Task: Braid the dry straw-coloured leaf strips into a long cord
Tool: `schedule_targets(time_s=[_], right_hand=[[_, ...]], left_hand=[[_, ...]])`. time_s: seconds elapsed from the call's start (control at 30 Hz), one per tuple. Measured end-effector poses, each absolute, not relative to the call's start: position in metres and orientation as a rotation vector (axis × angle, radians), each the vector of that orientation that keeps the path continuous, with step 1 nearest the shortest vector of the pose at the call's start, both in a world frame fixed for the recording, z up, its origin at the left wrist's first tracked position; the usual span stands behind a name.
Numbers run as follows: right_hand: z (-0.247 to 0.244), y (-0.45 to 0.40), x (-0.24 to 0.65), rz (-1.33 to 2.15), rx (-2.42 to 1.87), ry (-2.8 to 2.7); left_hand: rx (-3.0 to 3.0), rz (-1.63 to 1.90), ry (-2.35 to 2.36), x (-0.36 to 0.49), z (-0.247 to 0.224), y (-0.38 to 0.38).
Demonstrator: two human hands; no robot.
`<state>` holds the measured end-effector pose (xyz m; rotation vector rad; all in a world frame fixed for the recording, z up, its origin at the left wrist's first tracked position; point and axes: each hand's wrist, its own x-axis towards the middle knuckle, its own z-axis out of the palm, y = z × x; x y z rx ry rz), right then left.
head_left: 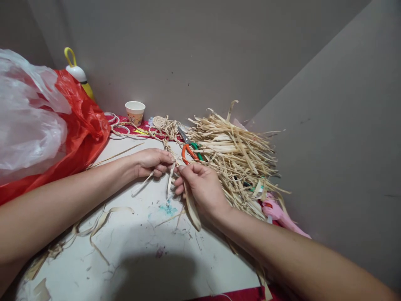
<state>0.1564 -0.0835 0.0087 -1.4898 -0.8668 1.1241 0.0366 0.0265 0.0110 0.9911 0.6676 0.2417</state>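
My left hand (pixel 154 162) is closed in a pinch on a braid of dry straw strips (pixel 167 147) that runs away toward the back of the table. My right hand (pixel 200 184) pinches the near end of the same strips, close to the left fingertips. A wide pale strip (pixel 191 205) hangs from under the right hand, and a narrower one (pixel 170 182) dangles between the hands. Just beyond the right hand lie scissors (pixel 189 148) with orange and green handles. A large pile of dry straw strips (pixel 233 146) spreads to the right.
A paper cup (pixel 135 113) stands at the back by the wall. Red and white plastic bags (pixel 84 121) and a yellow-white bottle (pixel 77 74) are at left. A pink tool, perhaps a glue gun (pixel 277 210), lies at right. Loose scraps (pixel 102 221) litter the white tabletop (pixel 140 242).
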Motion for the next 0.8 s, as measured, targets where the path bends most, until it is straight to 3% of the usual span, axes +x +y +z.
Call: schedule_targets(time_s=[0.5, 0.8], right_hand=[[0.01, -0.083, 0.145, 1.23, -1.548, -0.804], [0.023, -0.093, 0.17, 1.412, -1.582, -1.077]], left_hand=[[0.944, 0.353, 0.74, 0.043, 0.011, 0.018], [0.948, 0.372, 0.77, 0.045, 0.013, 0.017]])
